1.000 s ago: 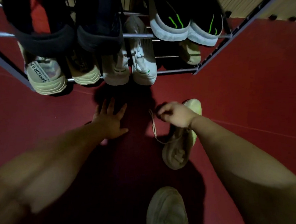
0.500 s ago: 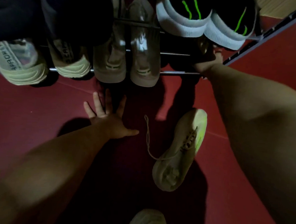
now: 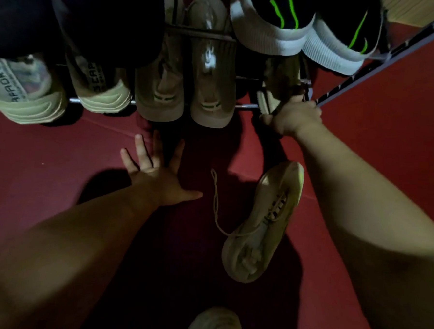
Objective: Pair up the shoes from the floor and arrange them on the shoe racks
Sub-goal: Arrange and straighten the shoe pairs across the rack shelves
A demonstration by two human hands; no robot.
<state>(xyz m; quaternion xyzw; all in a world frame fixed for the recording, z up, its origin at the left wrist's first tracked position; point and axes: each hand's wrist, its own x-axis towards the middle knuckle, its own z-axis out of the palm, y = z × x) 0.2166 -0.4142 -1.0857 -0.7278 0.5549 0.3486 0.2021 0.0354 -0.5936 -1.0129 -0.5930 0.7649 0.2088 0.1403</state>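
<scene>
One head-worn wide-angle camera looks steeply down, close above the red floor [image 3: 387, 153], shoe rack [image 3: 246, 106] at the far edge.

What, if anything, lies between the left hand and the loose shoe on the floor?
The left hand rests flat on the red floor, apart from the loose shoe. Only that shoe's own lace trails between them; nothing else does.

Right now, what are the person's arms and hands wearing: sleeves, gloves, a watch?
The left hand and right hand are ungloved, both forearms bare to the frame edge, no watch or bracelet at either wrist. Rings cannot be judged in the dim light.
</scene>
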